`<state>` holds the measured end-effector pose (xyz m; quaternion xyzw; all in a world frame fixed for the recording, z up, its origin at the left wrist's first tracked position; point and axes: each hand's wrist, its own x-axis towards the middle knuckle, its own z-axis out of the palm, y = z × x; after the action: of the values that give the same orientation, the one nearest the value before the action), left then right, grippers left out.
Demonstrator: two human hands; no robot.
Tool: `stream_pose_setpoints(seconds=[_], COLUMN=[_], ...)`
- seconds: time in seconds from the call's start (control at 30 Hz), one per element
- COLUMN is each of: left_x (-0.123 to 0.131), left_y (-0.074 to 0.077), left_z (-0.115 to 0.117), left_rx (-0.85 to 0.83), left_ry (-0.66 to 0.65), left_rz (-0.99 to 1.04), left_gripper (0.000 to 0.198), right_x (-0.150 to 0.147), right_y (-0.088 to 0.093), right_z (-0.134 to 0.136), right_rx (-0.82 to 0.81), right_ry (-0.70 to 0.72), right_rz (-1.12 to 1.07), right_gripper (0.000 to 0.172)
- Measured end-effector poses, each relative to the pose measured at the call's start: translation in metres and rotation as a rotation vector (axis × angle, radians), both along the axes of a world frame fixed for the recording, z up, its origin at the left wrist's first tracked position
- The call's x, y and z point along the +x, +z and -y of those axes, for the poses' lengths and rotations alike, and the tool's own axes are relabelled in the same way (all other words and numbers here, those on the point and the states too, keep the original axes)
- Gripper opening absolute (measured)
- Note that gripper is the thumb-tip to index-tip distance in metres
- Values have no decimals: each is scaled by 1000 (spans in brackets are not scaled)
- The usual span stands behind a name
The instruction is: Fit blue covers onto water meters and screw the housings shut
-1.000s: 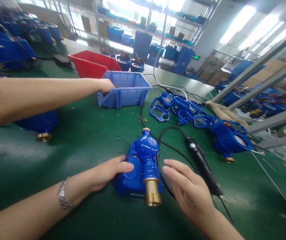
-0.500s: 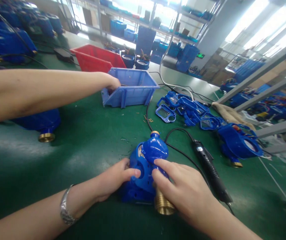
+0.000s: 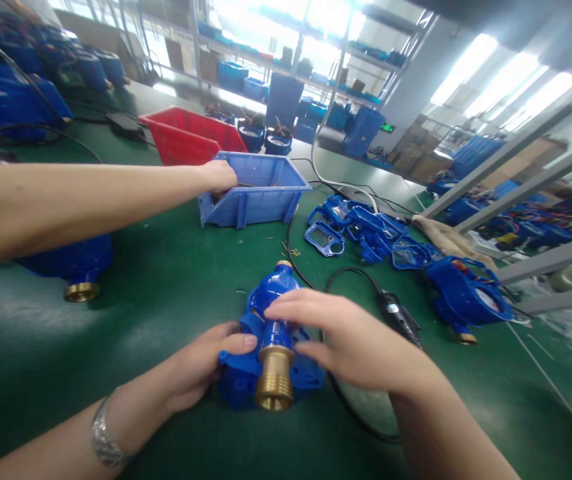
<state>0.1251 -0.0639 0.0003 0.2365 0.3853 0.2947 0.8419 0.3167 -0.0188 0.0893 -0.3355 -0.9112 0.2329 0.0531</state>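
Steadying left hand [image 3: 193,370]: fingers closed round the left edge of the water meter [image 3: 253,363], thumb on top.
Right hand [image 3: 349,333]: fingers half open, arched over the pipe neck [image 3: 278,332]; gripping or only touching, cannot tell.
Water meter: apparently resting on the table [image 3: 161,307], nearside of the periwinkle parts bin [image 3: 271,205]; probably heavy, rigid, slippery where glossy; best held by housing edge and neck.
Writing: none legible; the electric screwdriver [image 3: 400,319], right of the bin and nearer, bears a blurred white label [image 3: 393,309].

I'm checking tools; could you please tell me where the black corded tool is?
In the head view, the black corded tool lies right of centre, between the right hand and a blue meter.
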Motion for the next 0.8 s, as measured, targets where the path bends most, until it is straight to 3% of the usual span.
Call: stream_pose_setpoints(seconds=[0.03,0.07,0.1,0.17,0.27,0.37,0.57,0.8], left_x=[-1,-2,-3,-5,-6,-6,-7,-8], left_y=[0,-1,-2,-4,-7,-7,-5,-8], left_z=[-2,-3,-5,-8,-10,-11,-12,-12], left_rx=[-2,-3,-2,-2,-9,-4,26,29], left_ry=[19,35,51,75,64,31,0,6], left_rz=[-14,-30,-50,-83,-68,-10,63,53], left_gripper=[54,52,50,49,54,58,54,57], right_x=[4,8,12,17,19,17,5,-7], right_y=[-2,-8,-16,-39,-72,-88,-86,-93], right_z=[-18,-37,-57,-94,-133,-152,-168,-167], right_rx=[-32,8,62,111,98,63,-23,-142], right_ry=[-111,-326,-450,-565,-579,-503,-398,-558], right_rz=[18,102,155,252,389,461,544,455], right_gripper=[40,32,27,19,17,24,24,29])
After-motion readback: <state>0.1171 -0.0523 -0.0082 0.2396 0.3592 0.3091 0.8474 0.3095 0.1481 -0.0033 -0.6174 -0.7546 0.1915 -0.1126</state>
